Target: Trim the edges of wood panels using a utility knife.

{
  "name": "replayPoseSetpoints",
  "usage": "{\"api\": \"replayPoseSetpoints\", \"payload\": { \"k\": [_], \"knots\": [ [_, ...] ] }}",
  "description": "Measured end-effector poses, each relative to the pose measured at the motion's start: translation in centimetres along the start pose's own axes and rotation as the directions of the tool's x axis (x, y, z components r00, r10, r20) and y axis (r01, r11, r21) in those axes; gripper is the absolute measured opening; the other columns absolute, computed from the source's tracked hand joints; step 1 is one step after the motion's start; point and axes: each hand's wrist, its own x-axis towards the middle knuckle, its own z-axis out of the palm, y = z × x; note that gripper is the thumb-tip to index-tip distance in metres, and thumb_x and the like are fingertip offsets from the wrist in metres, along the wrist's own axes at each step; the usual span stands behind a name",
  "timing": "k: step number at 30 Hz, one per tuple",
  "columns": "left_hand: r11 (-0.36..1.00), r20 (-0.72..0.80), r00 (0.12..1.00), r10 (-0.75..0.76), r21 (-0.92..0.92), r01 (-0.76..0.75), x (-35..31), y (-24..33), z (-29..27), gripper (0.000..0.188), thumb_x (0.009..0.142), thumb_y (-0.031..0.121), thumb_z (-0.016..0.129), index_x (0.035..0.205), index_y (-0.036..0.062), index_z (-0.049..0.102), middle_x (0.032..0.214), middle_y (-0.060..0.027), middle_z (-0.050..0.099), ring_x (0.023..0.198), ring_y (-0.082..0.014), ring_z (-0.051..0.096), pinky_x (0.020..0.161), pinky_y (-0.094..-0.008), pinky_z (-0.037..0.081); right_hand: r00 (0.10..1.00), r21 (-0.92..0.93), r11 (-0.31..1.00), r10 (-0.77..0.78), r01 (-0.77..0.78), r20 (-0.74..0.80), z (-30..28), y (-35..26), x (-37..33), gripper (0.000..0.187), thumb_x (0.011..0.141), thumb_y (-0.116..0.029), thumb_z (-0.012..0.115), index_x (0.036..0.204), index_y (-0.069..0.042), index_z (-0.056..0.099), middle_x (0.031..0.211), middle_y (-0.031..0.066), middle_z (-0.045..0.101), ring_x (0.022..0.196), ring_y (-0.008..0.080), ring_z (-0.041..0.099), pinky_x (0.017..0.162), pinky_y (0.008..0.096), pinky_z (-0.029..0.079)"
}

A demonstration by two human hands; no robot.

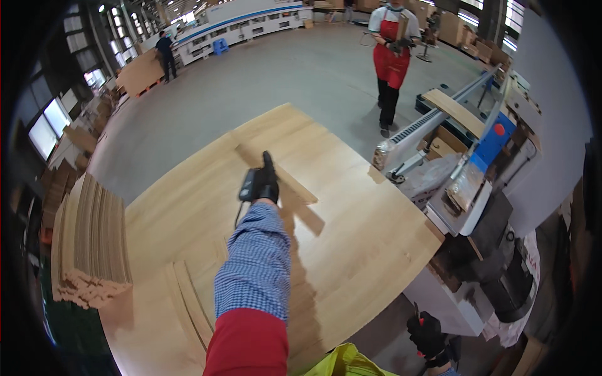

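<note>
My left hand (268,183), in a black glove, reaches out over the large pale wood panel (357,250). It grips a narrow wooden strip (293,183), whose dark shadow falls on the panel beneath. A small grey box with a cable sits on the side of this hand. Low at the right, beyond the panel's edge, my right hand (429,335) is closed around a slim tool with red parts (421,321); its exact kind is too small to make out. Two more thin strips (187,301) lie on the panel left of my forearm.
A tall stack of wooden strips (93,235) stands at the panel's left edge. Machinery with a blue part (493,141) borders the right side. A person in a red apron (394,47) holds boards beyond the panel; another person (166,55) stands far left by a board stack.
</note>
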Motion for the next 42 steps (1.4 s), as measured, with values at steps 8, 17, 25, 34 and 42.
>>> {"api": "replayPoseSetpoints", "payload": {
  "k": [8, 17, 25, 34, 42],
  "knots": [
    [0.883, -0.18, 0.921, 0.344, 0.396, -0.252, -16.7, -7.2, -7.6, 0.1, 0.075, 0.073, 0.06, 0.145, 0.006, 0.037, 0.147, -0.0177, 0.04, 0.143, -0.0306, 0.022, 0.114, -0.0607, 0.012, 0.975, 0.18, 0.977, 0.072, -0.111, 0.209, 1.2, -5.2, 1.8, 0.023, 0.093, -0.027, 0.058, 0.086, -0.006, 0.058, 0.062, 0.0055, 0.059, 0.046, 0.0135, 0.055, 0.042, 0.0273, 0.044],
    [0.652, -0.349, 0.825, -0.444, 0.505, 0.565, -39.5, -25.1, -24.3, 0.109, 0.069, 0.072, 0.067, 0.15, 0.0096, 0.03, 0.149, -0.0307, 0.03, 0.138, -0.0451, 0.028, 0.113, -0.058, 0.017, 0.944, 0.1, 0.981, -0.186, 0.165, 0.272, 2.7, -12.5, 6.9, 0.024, 0.094, -0.025, 0.059, 0.085, -0.003, 0.06, 0.061, 0.0038, 0.059, 0.051, 0.0103, 0.057, 0.047, 0.0276, 0.045],
    [0.774, -0.314, 0.901, -0.298, 0.473, 0.421, -41.4, -17.5, -15.7, 0.121, 0.064, 0.077, 0.065, 0.149, -0.0009, 0.028, 0.152, -0.0358, 0.016, 0.144, -0.0449, 0.01, 0.116, -0.056, 0.002, 0.86, 0.197, 0.951, -0.301, 0.239, 0.412, 7.1, -16.1, 6.7, 0.024, 0.093, -0.024, 0.06, 0.082, -0.003, 0.06, 0.06, 0.0033, 0.06, 0.05, 0.0098, 0.057, 0.047, 0.0269, 0.045],
    [0.785, -0.131, 0.924, -0.36, 0.493, 0.376, -39.3, -12.5, -13.9, 0.126, 0.067, 0.08, 0.059, 0.153, 0.0012, 0.012, 0.157, -0.0294, 0.004, 0.147, -0.0412, 0.001, 0.112, -0.0634, -0.005, 0.831, 0.179, 0.96, -0.275, 0.214, 0.483, 9.1, -17.9, 4.1, 0.024, 0.093, -0.024, 0.06, 0.084, -0.003, 0.06, 0.061, 0.0039, 0.06, 0.05, 0.0106, 0.058, 0.047, 0.0281, 0.046],
    [0.734, -0.247, 0.904, -0.348, 0.529, 0.427, -39.5, -18.7, -19.5, 0.119, 0.068, 0.072, 0.064, 0.154, 0.005, 0.015, 0.156, -0.0306, 0.008, 0.146, -0.0425, 0.003, 0.115, -0.0591, 0.0, 0.869, 0.206, 0.961, -0.256, 0.183, 0.423, 9.9, -17.7, 1.4, 0.022, 0.092, -0.022, 0.06, 0.083, -0.002, 0.059, 0.06, 0.0043, 0.059, 0.051, 0.0115, 0.058, 0.048, 0.0291, 0.046]
  ]
}}
